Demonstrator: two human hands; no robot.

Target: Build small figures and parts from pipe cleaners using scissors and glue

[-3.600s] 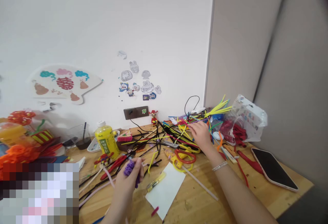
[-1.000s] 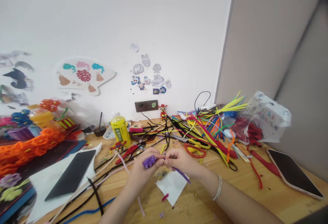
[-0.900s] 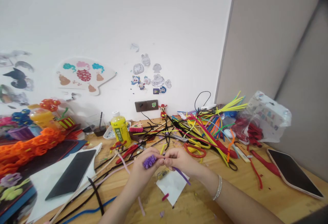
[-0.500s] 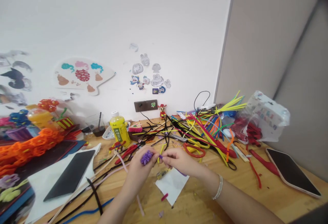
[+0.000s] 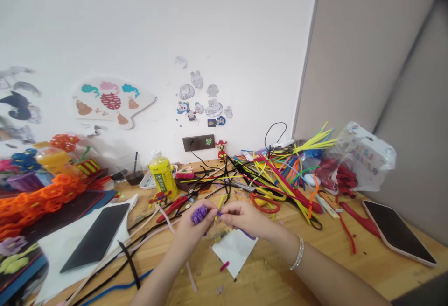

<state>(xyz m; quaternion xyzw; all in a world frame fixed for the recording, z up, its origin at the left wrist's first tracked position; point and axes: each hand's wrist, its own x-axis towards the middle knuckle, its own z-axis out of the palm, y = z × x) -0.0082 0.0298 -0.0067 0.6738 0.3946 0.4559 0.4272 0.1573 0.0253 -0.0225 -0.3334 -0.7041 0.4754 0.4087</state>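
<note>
My left hand [image 5: 196, 227] is closed around a curled bundle of purple pipe cleaner [image 5: 199, 214], its loops showing above the fingers. Close beside it, my right hand [image 5: 243, 218] pinches a purple pipe cleaner strand [image 5: 247, 234] whose tail hangs below the palm. Between the two sets of fingertips a small purple piece meets a short yellow pipe cleaner [image 5: 221, 200]; how they join is too small to tell. Under the hands lies a white sheet of paper [image 5: 236, 251] with a short magenta piece [image 5: 224, 266] on it.
Scissors with orange handles [image 5: 265, 203] lie beyond my right hand, before a heap of coloured pipe cleaners [image 5: 280, 175]. A yellow drink bottle [image 5: 162, 175] stands behind my left hand. Phones lie left [image 5: 96, 238] and right [image 5: 399, 232]. Orange fuzzy flowers [image 5: 52, 194] fill the left side.
Both hands stay nearly in place, fingertips together. The purple strand's tail shows more below my right hand. The whole view has shifted slightly.
</note>
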